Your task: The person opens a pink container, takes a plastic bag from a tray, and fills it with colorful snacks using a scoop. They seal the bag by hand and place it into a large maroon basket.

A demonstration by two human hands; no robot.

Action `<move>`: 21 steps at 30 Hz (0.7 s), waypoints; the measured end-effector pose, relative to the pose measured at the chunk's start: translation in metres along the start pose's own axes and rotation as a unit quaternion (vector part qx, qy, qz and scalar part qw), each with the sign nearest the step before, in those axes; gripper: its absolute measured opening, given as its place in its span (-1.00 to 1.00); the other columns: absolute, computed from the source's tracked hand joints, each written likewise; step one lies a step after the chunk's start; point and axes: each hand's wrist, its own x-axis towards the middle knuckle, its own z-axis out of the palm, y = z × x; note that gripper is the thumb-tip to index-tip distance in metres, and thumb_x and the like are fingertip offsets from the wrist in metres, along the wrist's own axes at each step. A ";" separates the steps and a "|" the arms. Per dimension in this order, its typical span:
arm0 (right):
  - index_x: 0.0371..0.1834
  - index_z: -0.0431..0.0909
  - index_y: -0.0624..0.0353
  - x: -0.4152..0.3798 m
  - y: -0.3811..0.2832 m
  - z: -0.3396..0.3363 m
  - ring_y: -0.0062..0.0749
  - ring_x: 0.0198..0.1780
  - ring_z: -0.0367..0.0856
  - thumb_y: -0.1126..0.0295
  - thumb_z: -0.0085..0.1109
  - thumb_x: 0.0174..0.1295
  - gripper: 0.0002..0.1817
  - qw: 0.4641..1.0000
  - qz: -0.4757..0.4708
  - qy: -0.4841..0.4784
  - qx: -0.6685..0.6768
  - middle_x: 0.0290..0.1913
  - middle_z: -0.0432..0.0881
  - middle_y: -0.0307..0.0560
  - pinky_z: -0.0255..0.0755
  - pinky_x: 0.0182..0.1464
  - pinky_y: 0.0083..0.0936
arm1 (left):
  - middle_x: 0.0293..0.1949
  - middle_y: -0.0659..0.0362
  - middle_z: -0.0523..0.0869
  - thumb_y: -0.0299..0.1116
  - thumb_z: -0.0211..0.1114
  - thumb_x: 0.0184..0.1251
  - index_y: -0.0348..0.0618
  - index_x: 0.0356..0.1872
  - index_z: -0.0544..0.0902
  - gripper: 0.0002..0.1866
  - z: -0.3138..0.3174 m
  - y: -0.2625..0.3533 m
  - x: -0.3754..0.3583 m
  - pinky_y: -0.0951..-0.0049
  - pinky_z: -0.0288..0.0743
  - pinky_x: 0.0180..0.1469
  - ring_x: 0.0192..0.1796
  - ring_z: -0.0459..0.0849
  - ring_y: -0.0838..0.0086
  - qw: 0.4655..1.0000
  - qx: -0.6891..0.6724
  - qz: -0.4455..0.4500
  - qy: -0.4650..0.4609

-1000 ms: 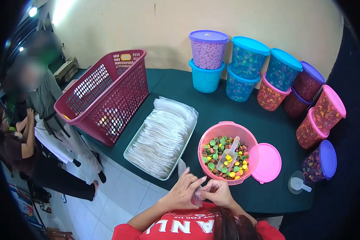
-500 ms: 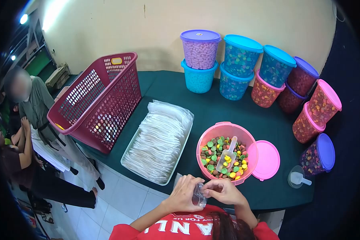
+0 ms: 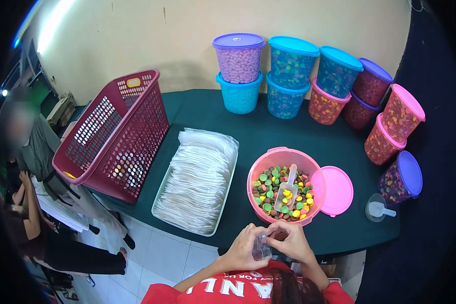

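My left hand [image 3: 243, 247] and my right hand [image 3: 289, 240] meet close to my chest, both pinching a small clear plastic bag [image 3: 262, 248] between their fingertips. Just beyond them stands an open pink tub [image 3: 261, 167] full of green, yellow, brown and pink candies, with a clear scoop [image 3: 286, 188] lying in it. The tub's pink lid [image 3: 337, 191] lies flat to its right. A white tray [image 3: 228, 190] stacked with clear bags sits left of the tub.
A dark red basket [image 3: 119, 134] holding packed candy bags leans at the table's left edge. Several lidded candy tubs [image 3: 294, 76] line the back and right. A clear cup with a scoop [image 3: 376, 209] stands at right. Two people [image 3: 33, 167] are at far left.
My hands have stayed together on the small bag while shifting a little right and nearer the pink tub. The view has tilted slightly; the tub, tray and basket have not moved on the table.
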 end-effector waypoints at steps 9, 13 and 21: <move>-0.24 0.54 0.30 -0.007 0.005 -0.004 -0.60 -0.46 0.57 0.46 0.33 -0.10 -0.69 0.999 -0.031 -0.026 -0.020 -0.48 0.60 -0.16 0.47 -0.34 -0.66 | -0.16 0.01 0.40 -0.20 0.49 -0.36 -0.21 0.00 0.27 -0.20 0.000 -0.011 0.001 0.28 0.25 -0.08 -0.14 0.38 0.19 0.999 0.004 -0.006 -0.051; -0.15 0.44 0.31 -0.010 0.011 -0.001 -0.56 -0.44 0.57 0.37 0.42 -0.19 -0.50 0.998 -0.011 -0.061 -0.026 -0.40 0.59 -0.10 0.49 -0.36 -0.64 | -0.03 -0.05 0.29 -0.08 0.56 -0.47 -0.21 0.17 0.16 0.06 -0.007 -0.006 0.006 0.22 0.28 0.02 0.02 0.30 0.13 0.992 0.055 0.007 -0.115; -0.24 0.39 0.31 -0.009 0.011 0.011 -0.60 -0.58 0.51 0.43 0.38 -0.18 -0.57 0.997 -0.011 0.023 -0.074 -0.64 0.49 -0.18 0.38 -0.53 -0.69 | -0.06 -0.02 0.37 -0.08 0.55 -0.45 -0.23 0.20 0.26 0.03 -0.008 -0.009 0.006 0.13 0.25 0.08 -0.02 0.38 0.10 0.991 0.060 0.084 -0.083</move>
